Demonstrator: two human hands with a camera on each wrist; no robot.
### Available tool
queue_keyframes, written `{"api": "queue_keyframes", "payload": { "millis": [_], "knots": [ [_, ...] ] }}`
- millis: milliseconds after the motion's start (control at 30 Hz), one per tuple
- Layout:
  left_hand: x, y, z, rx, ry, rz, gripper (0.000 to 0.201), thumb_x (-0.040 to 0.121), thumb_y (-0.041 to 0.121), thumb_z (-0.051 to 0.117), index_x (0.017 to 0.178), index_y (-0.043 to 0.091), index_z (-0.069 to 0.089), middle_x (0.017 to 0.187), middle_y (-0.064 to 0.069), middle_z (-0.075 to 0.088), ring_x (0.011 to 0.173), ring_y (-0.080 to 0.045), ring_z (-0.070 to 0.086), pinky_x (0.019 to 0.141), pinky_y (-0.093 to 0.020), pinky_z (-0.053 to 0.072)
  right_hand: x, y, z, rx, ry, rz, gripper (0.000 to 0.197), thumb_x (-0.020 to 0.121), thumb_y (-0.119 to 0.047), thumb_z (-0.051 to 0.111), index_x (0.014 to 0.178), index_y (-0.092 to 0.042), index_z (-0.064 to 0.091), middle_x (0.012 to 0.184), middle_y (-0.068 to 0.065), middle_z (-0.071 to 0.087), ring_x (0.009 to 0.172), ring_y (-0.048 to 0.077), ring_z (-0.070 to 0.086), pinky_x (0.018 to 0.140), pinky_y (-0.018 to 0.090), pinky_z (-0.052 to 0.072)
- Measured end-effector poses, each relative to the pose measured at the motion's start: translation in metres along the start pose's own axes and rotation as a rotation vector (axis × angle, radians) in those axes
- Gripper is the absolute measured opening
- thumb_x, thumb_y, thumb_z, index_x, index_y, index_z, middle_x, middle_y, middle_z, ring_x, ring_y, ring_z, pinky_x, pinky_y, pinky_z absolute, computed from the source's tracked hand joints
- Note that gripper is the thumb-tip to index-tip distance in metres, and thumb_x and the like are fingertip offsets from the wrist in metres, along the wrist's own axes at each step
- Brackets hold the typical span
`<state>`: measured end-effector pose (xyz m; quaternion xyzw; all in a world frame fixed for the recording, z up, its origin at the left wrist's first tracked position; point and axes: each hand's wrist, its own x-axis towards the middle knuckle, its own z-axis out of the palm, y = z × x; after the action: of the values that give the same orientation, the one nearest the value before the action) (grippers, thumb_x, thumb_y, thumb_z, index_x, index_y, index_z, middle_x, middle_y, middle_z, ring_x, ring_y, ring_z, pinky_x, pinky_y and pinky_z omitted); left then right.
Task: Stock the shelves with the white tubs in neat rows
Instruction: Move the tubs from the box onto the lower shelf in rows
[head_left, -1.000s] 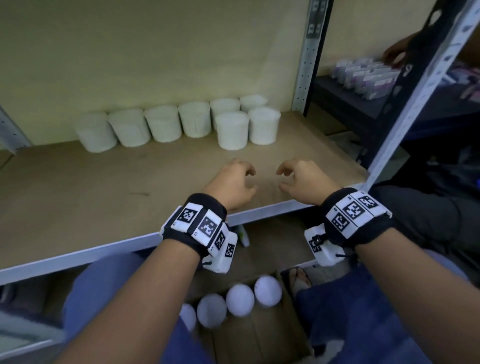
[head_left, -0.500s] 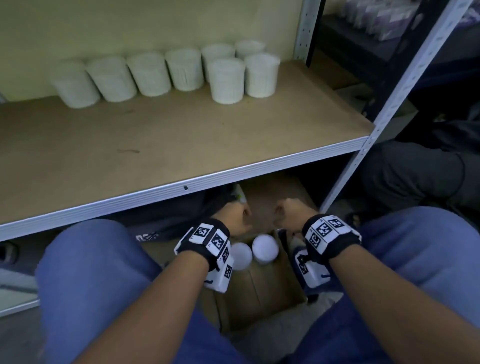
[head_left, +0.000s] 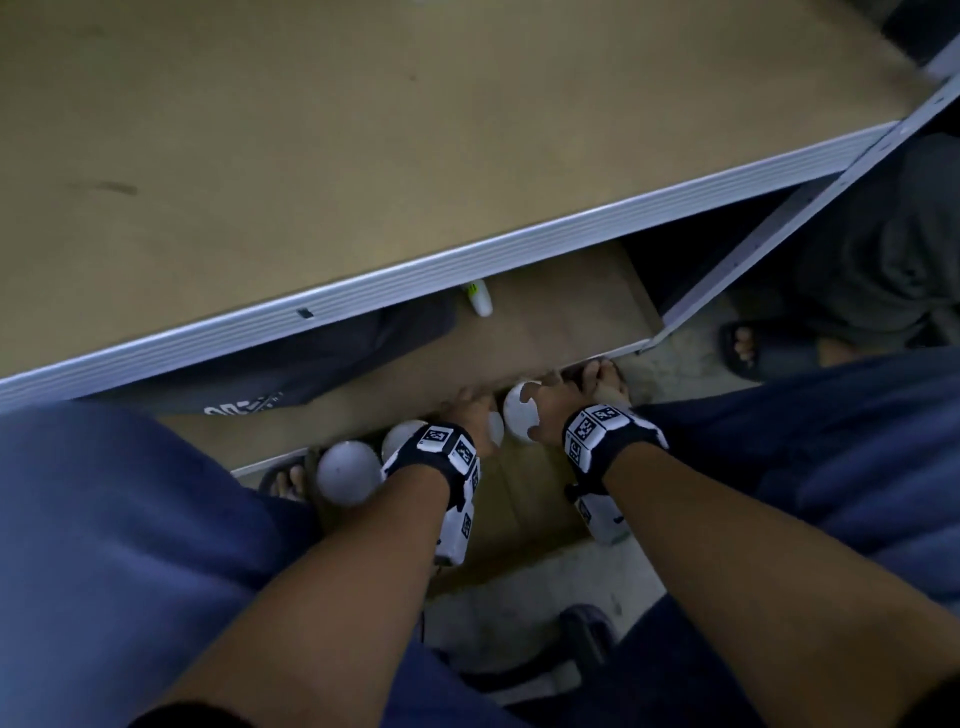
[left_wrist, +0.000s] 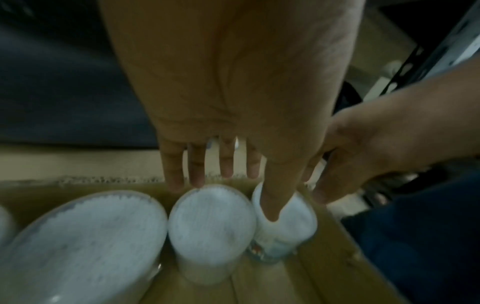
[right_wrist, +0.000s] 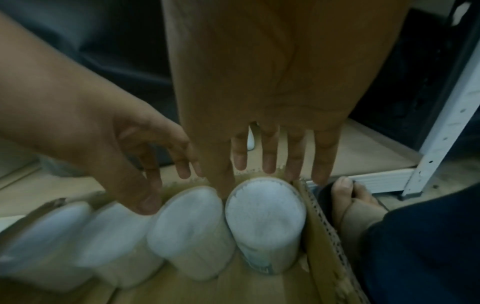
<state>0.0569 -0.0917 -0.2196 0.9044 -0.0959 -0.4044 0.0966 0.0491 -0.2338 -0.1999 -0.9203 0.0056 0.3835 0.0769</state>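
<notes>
Your hands hang open over the cardboard box (right_wrist: 324, 242), fingers straight, nothing gripped. The white tubs (right_wrist: 265, 218) stand upright in a row against the box's far wall. Right hand (head_left: 558, 402) reaches over the rightmost tub; left hand (head_left: 470, 415) over its neighbour (left_wrist: 211, 220).

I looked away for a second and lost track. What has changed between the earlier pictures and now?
Both hands came down from the wooden shelf board into the cardboard box on the floor. The right hand now reaches around the end white tub; the left hand reaches over its neighbour. Neither is lifted yet. The tubs in the box stand as before.
</notes>
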Motion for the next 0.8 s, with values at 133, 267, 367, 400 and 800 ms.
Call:
{"api": "queue_keyframes", "payload": {
  "millis": [133, 267, 367, 400, 800],
  "knots": [
    [0.014, -0.006, 0.018, 0.053, -0.034, 0.024, 0.064, 0.079, 0.018, 0.066, 0.137, 0.016, 0.037, 0.148, -0.009, 0.025, 0.135, -0.036, 0.032, 0.109, -0.045, 0.037, 0.020, -0.004, 0.012, -0.072, -0.021, -0.014, 0.058, 0.088, -0.028, 0.059, 0.142, -0.017, 0.041, 0.149, 0.014, 0.034, 0.138, 0.036, 0.032, 0.113, 0.051, 0.029],
    [0.024, -0.014, 0.040, 0.139, 0.058, 0.053, 0.072, 0.080, 0.022, 0.066, 0.142, 0.023, 0.030, 0.146, -0.004, 0.024, 0.135, -0.037, 0.025, 0.102, -0.044, 0.039, 0.036, -0.006, 0.024, -0.151, 0.049, -0.080, 0.061, 0.085, -0.029, 0.062, 0.140, -0.026, 0.036, 0.146, 0.011, 0.026, 0.135, 0.039, 0.029, 0.111, 0.049, 0.031],
    [0.027, -0.018, 0.052, 0.193, 0.102, 0.052, 0.083, 0.077, 0.023, 0.068, 0.146, 0.027, 0.022, 0.149, -0.002, 0.022, 0.134, -0.037, 0.025, 0.105, -0.046, 0.035, 0.041, -0.006, 0.033, -0.209, 0.081, -0.077, 0.063, 0.085, -0.031, 0.061, 0.142, -0.027, 0.033, 0.145, 0.014, 0.025, 0.128, 0.042, 0.033, 0.107, 0.050, 0.032],
    [0.027, -0.020, 0.054, 0.211, 0.115, 0.052, 0.085, 0.077, 0.019, 0.066, 0.147, 0.028, 0.019, 0.151, -0.001, 0.021, 0.134, -0.037, 0.026, 0.107, -0.047, 0.033, 0.043, -0.006, 0.036, -0.226, 0.084, -0.075, 0.066, 0.086, -0.031, 0.060, 0.144, -0.027, 0.030, 0.146, 0.015, 0.023, 0.128, 0.043, 0.034, 0.107, 0.050, 0.030],
    [0.031, -0.027, 0.055, 0.093, 0.086, 0.054, 0.085, 0.072, 0.017, 0.070, 0.141, 0.036, 0.024, 0.144, -0.003, 0.021, 0.126, -0.035, 0.028, 0.096, -0.046, 0.043, 0.040, -0.007, 0.033, -0.212, 0.082, -0.023, 0.071, 0.076, -0.025, 0.066, 0.140, -0.025, 0.035, 0.141, 0.016, 0.028, 0.124, 0.040, 0.037, 0.101, 0.047, 0.032]
  ]
}}
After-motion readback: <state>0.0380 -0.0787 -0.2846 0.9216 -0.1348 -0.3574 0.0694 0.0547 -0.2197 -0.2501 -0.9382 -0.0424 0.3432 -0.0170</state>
